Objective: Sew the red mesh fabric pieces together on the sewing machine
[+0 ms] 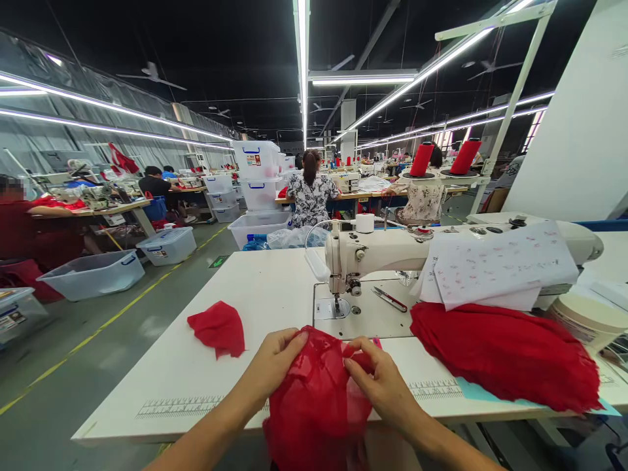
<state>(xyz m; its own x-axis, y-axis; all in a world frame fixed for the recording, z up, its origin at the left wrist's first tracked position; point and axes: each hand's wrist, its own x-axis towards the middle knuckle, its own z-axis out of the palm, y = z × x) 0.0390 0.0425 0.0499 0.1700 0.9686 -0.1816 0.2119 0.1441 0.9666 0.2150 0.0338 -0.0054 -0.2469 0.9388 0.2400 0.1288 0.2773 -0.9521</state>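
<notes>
A sheer red fabric piece (318, 392) hangs over the table's front edge between my hands. My left hand (277, 363) grips its upper left side, thumb on top. On the other side my right hand (377, 379) pinches a fold at the upper right. Just beyond stands a white sewing machine (383, 252), its needle and presser foot above the metal plate. Thread snips (390, 299) lie on the machine bed. A smaller red fabric piece (218, 329) rests on the table to the left. A large heap of red fabric (510, 353) lies at the right.
Marked paper sheets (505, 265) drape over the machine arm. A printed ruler scale (181, 406) runs along the front of the white table (265, 281). Two red thread cones (422, 160) stand behind. Plastic bins (95, 275) line the aisle at left; people sew farther back.
</notes>
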